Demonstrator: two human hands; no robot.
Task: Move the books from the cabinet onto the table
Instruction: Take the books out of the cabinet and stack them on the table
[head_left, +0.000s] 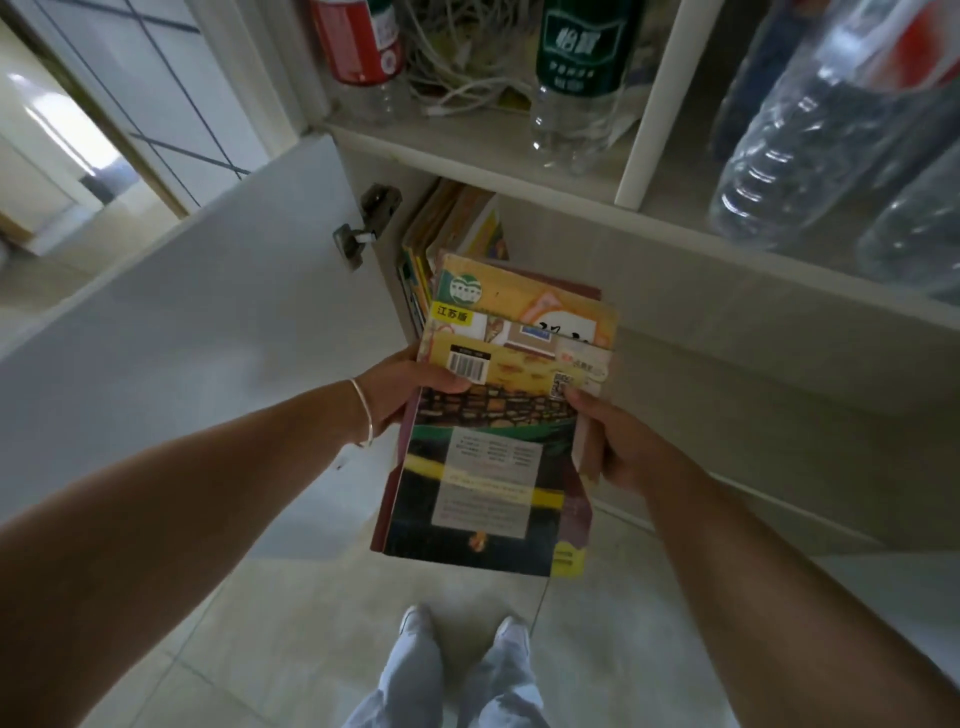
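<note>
Above the pale tiled floor (291, 623), 2 hands carry a stack of colourful paperback books (493, 441): the left hand (410, 387) and the right hand (613, 447) curl round its opposite edges, thumbs on top. Beyond, more upright books (447, 234) remain inside the open white cabinet (571, 171), under clear plastic bottles (576, 88).

Left hand (402, 395): arm extended forward, thumb on top, fingers curled under in a grip (thin bangle at wrist) | Right hand (618, 447): arm extended, fingers curled, gripping from opposite side.
</note>
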